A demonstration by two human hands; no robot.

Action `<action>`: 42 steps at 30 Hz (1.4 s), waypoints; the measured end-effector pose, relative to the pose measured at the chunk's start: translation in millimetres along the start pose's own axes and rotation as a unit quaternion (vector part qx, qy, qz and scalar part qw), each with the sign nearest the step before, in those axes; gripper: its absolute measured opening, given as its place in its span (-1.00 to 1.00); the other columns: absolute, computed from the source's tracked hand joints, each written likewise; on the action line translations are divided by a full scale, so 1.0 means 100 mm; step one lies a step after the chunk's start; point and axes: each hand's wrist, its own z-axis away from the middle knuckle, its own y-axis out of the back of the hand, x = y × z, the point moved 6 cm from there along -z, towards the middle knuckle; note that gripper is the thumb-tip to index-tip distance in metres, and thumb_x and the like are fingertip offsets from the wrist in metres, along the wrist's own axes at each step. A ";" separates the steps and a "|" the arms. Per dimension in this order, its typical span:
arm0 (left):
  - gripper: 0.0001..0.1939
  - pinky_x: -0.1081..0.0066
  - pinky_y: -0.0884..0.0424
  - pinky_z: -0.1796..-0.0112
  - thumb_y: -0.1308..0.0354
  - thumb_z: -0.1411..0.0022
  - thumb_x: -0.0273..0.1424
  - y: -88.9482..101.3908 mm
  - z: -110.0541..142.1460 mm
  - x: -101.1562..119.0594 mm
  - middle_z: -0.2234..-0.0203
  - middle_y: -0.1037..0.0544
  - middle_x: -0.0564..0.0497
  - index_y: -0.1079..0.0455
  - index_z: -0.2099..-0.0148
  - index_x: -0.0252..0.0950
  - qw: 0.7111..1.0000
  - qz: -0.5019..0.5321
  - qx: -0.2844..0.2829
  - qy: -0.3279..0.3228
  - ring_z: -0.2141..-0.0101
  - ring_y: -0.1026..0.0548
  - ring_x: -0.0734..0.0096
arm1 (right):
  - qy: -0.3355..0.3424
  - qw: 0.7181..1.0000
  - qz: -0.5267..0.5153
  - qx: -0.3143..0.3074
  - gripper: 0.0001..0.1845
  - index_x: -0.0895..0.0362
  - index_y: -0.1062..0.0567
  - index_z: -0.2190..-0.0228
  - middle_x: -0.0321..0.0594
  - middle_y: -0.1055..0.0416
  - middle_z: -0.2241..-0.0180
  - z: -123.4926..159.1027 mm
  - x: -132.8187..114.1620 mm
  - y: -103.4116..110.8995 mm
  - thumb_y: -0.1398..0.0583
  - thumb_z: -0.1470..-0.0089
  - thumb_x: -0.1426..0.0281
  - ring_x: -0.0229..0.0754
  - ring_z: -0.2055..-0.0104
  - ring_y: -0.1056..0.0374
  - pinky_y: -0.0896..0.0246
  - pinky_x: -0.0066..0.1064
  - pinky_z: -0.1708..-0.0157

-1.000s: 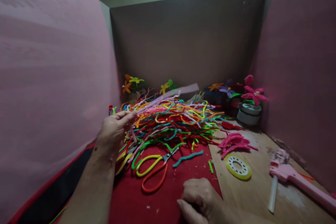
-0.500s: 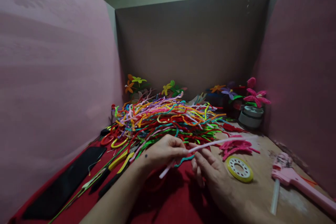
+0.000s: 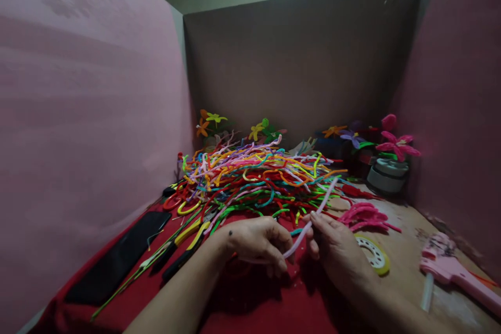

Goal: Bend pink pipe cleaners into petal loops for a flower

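A pale pink pipe cleaner point(image 3: 327, 195) runs between my two hands over the red cloth. My right hand point(image 3: 338, 248) pinches it between thumb and fingertips, and its free end sticks up past them. Lower down, my left hand point(image 3: 260, 240) has its fingers curled round the same pipe cleaner, whose other end passes partly hidden beneath the palm. Just behind my hands lies a heap of many-coloured pipe cleaners point(image 3: 270, 167). A short teal piece point(image 3: 296, 231) shows between the hands. The scissors seen earlier are almost wholly covered by my left hand.
Yellow-and-black pliers point(image 3: 188, 232), thin green stems point(image 3: 148, 261) and a black phone point(image 3: 117, 255) lie left. On the right are bent pink pipe cleaners point(image 3: 366, 216), a yellow-rimmed tape roll point(image 3: 373, 255) and a pink glue gun point(image 3: 442, 261). A potted pink flower point(image 3: 397, 145) stands behind.
My left hand brought the pale pink pipe cleaner from the heap down to the middle. My right hand, first curled on the cloth, came up and took hold of it. The view shifted slightly.
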 end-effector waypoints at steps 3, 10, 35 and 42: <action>-0.70 0.52 -0.25 0.56 -0.31 0.21 -0.27 0.04 -0.04 0.00 0.63 -0.40 0.13 -0.33 0.43 -0.32 0.999 0.020 0.038 -0.032 0.64 -0.33 0.58 | 0.003 1.000 0.012 0.002 -0.70 0.22 -0.41 0.48 -0.35 -0.30 0.67 0.00 0.00 0.01 -0.25 0.13 0.21 -0.44 0.74 -0.08 0.06 -0.58 0.75; -0.83 0.54 -0.21 0.49 -0.10 -0.03 -0.32 0.06 0.00 0.25 0.55 -0.42 0.08 -0.36 0.38 -0.35 0.960 -0.107 0.229 -0.123 0.55 -0.32 0.57 | -0.015 0.999 0.021 -0.027 -0.74 0.22 -0.41 0.49 -0.32 -0.31 0.71 0.04 0.04 -0.06 -0.27 0.15 0.27 -0.36 0.72 -0.17 -0.03 -0.54 0.72; -0.84 0.35 -0.29 0.23 -0.10 0.15 -0.53 1.99 1.42 0.24 0.47 -0.54 -0.05 -0.49 0.48 -0.25 0.620 -0.369 0.693 0.017 0.31 -0.45 0.23 | -0.143 0.985 -0.092 -0.037 -0.79 0.20 -0.39 0.42 -0.21 -0.40 0.61 0.10 0.23 -0.11 -0.24 0.08 0.32 -0.22 0.60 -0.36 -0.17 -0.53 0.70; -0.91 0.40 -0.28 0.32 -0.10 0.14 -0.43 2.06 1.45 0.15 0.62 -0.49 0.05 -0.43 0.57 -0.25 0.642 -0.294 0.704 -0.070 0.43 -0.42 0.34 | -0.152 0.984 -0.092 -0.034 -0.79 0.21 -0.40 0.44 -0.21 -0.39 0.61 0.09 0.26 -0.07 -0.24 0.11 0.32 -0.20 0.60 -0.36 -0.14 -0.53 0.71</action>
